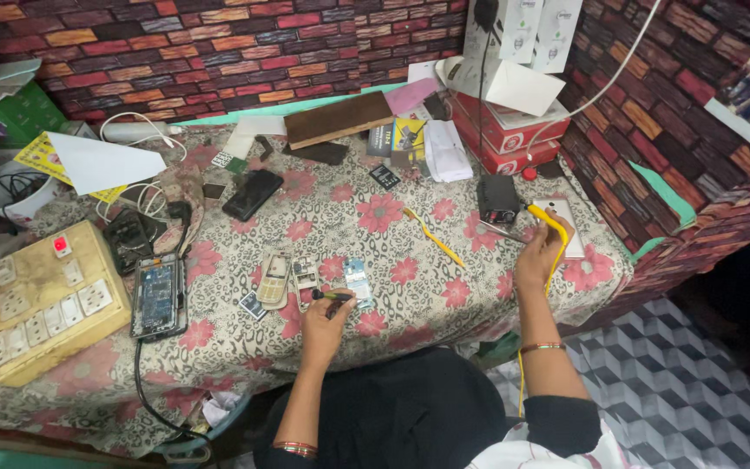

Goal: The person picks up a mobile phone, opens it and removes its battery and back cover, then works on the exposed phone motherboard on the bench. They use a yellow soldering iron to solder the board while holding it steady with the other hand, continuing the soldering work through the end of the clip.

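A: What is held in each grip?

B: A small dark screwdriver is pinched in the left hand, its tip pointed at the opened phone parts lying on the surface just ahead of the fingers. A yellow-handled soldering iron is clasped in the right hand, the fingers closed round the handle.

A: How far along does the work look?

B: The phone appears already taken apart: a silver casing, a frame and a small blue board are laid side by side just beyond the left grip. Nothing is seen joined back together, so reassembly is judged to be still ahead. Whether any soldering has been done cannot be told.

A: What lies further out?

B: Left of the left grip, a larger circuit board with a cable is set beside a yellow switchboard. Between the two grips, yellow tweezers are laid. Just past the right grip, a black soldering station and a pale phone are found. Further back, a black phone and red boxes are placed.

A: Is anything in the way?

B: The iron's yellow cord is draped down past the right wrist; otherwise the parts are reached freely.
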`<state>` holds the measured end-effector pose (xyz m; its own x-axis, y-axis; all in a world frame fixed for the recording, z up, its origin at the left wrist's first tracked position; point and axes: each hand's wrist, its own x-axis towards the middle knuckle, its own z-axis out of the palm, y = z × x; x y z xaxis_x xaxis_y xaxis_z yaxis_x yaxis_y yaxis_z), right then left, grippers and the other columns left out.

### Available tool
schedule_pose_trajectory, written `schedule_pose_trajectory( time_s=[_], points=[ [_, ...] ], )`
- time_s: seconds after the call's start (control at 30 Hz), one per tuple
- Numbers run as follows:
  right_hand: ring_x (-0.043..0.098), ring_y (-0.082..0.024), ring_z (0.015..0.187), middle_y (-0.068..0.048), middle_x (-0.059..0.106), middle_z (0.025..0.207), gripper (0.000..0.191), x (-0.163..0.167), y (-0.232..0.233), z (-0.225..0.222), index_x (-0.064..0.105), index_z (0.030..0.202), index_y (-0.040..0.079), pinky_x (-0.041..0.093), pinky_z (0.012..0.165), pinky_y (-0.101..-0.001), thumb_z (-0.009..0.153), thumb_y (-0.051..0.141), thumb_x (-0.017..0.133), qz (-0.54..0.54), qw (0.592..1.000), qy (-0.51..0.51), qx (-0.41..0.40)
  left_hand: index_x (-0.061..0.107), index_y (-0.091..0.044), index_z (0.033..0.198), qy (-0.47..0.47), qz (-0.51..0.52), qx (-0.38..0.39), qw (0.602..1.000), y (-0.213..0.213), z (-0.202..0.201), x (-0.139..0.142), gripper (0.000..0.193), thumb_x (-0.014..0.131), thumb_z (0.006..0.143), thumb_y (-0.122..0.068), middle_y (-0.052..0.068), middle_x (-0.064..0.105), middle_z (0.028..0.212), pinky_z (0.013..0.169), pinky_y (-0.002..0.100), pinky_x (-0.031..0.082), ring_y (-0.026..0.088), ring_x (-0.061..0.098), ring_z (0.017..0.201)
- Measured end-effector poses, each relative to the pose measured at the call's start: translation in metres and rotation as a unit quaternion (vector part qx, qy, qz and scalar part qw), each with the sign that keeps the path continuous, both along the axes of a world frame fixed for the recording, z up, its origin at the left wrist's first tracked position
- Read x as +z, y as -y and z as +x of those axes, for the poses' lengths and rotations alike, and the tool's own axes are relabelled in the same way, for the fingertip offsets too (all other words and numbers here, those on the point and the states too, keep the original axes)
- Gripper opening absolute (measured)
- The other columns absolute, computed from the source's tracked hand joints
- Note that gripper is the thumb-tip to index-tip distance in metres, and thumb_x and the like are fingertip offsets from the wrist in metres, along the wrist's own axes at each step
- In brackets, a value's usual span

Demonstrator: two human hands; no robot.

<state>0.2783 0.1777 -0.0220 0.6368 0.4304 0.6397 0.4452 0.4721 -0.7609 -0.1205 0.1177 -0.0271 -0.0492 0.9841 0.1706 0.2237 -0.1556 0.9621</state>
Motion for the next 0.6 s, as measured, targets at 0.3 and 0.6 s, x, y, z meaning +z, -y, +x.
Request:
schedule_pose_trajectory(
  time_s=[0.3,0.6],
  points=[
    [0.061,-0.020,0.110,-0.010,0.059,0.139,0.020,0.012,-0.020,0.009,0.046,0.132,0.006,0.055,0.087,-0.0295,0.112,0.008,0.048,-0.063,0.989,-0.128,0.037,0.077,-0.001,0.101,0.015,0.009,-0.014,1.000,-0.002,-0.002,-0.009,0.018,0.077,0.087,-0.012,0.003,0.079,0.089,0.074,0.027,0.055,0.009,0.069,0.079],
    [0.061,-0.021,0.118,-0.012,0.058,0.133,0.023,0.024,-0.037,0.021,0.050,0.134,0.003,0.054,0.098,-0.0330,0.112,0.009,0.052,-0.080,0.996,-0.033,0.001,0.077,-0.001,0.100,0.011,0.004,-0.008,1.000,-0.002,-0.003,-0.008,0.019,0.078,0.086,-0.014,0.004,0.079,0.091,0.077,0.027,0.055,0.009,0.070,0.081]
  ],
)
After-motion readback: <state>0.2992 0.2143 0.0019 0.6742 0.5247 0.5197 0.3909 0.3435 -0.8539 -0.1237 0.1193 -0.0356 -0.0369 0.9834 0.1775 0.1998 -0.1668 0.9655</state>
